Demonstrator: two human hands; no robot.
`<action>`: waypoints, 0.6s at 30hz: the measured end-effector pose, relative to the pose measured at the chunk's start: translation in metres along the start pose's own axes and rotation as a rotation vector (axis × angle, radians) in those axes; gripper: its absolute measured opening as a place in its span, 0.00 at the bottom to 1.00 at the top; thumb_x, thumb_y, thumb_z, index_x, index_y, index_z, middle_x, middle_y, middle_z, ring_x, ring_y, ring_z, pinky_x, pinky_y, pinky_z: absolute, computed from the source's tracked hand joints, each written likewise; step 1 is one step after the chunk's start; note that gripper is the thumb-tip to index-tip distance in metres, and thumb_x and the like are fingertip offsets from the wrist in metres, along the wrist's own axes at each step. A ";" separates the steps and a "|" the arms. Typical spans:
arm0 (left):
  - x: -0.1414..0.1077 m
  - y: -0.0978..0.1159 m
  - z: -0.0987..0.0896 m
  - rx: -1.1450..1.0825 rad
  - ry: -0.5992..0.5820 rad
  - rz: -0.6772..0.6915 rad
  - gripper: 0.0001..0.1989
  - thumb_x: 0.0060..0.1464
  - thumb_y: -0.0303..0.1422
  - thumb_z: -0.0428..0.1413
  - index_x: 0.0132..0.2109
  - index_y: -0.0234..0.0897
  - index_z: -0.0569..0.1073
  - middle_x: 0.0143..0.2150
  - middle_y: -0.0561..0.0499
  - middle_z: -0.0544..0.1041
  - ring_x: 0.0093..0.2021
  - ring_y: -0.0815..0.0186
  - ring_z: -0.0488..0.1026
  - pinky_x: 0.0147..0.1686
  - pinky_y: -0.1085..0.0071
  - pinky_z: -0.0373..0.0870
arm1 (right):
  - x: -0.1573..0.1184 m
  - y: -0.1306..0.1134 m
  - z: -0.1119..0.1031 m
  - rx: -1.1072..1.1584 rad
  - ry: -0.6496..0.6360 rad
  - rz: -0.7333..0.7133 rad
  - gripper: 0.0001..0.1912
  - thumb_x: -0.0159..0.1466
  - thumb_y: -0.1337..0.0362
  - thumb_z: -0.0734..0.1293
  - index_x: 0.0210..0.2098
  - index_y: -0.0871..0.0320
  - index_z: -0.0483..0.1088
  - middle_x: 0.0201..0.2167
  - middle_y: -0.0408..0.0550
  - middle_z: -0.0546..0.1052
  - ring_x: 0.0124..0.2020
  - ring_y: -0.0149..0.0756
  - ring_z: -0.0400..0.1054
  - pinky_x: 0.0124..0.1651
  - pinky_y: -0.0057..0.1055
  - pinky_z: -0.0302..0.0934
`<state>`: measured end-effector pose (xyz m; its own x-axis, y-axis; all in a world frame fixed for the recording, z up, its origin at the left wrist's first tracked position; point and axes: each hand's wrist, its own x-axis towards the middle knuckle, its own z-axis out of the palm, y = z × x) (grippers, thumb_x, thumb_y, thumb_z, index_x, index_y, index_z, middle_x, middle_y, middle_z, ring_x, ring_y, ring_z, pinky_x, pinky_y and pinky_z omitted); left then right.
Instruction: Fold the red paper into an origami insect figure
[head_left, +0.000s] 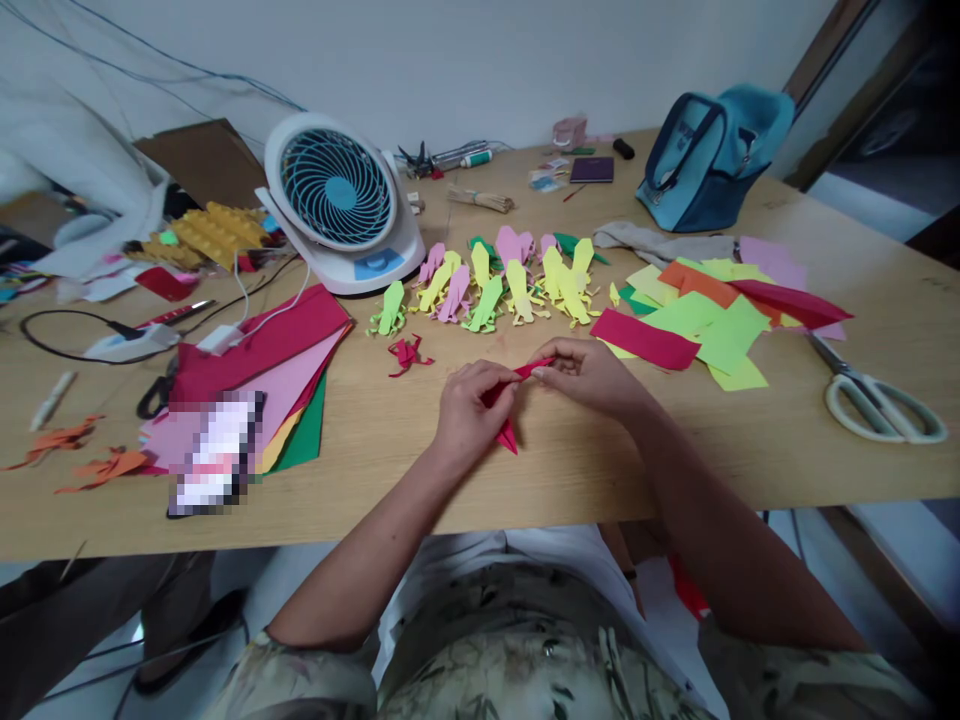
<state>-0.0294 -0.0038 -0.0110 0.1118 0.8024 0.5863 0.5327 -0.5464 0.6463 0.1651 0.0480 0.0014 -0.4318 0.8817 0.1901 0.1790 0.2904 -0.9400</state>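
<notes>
A narrow folded piece of red paper (508,436) is held between both hands over the front of the table. My left hand (471,408) is closed on its middle, with a pointed end hanging out below the fingers. At the other end my right hand (589,375) pinches a thin red tip between thumb and fingers. Beyond the hands stand several folded paper figures (517,285) in yellow, green and pink, with curled thin legs. A small red paper figure (409,355) lies to the left of my left hand.
A white desk fan (337,190) stands behind coloured sheets (255,350) and a blurred-out phone-like object (217,455) at left. Cut paper pieces (697,310), scissors (881,400) and a blue bag (712,160) are at right. Orange paper figures (112,467) lie far left.
</notes>
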 end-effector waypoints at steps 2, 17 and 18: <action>0.000 0.001 0.000 0.034 -0.007 -0.001 0.06 0.58 0.26 0.58 0.40 0.39 0.79 0.37 0.48 0.80 0.38 0.63 0.76 0.40 0.65 0.70 | 0.001 0.001 0.000 0.014 0.016 -0.002 0.10 0.59 0.57 0.71 0.35 0.57 0.75 0.28 0.44 0.76 0.28 0.32 0.68 0.33 0.30 0.62; -0.003 0.004 0.002 0.140 0.053 -0.101 0.07 0.56 0.29 0.61 0.43 0.39 0.75 0.36 0.50 0.80 0.37 0.62 0.75 0.41 0.65 0.68 | 0.002 -0.003 0.004 0.190 0.042 0.027 0.10 0.56 0.60 0.73 0.36 0.56 0.74 0.26 0.43 0.77 0.29 0.32 0.72 0.33 0.30 0.67; -0.003 0.004 0.002 0.136 0.056 -0.097 0.10 0.56 0.28 0.61 0.46 0.39 0.75 0.38 0.50 0.80 0.39 0.62 0.75 0.42 0.64 0.68 | 0.002 -0.003 0.005 0.188 0.044 0.026 0.10 0.56 0.60 0.73 0.35 0.56 0.74 0.26 0.43 0.77 0.29 0.32 0.72 0.34 0.31 0.67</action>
<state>-0.0261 -0.0074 -0.0112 0.0092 0.8330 0.5532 0.6479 -0.4263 0.6312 0.1595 0.0470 0.0034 -0.3897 0.9045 0.1733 0.0199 0.1964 -0.9803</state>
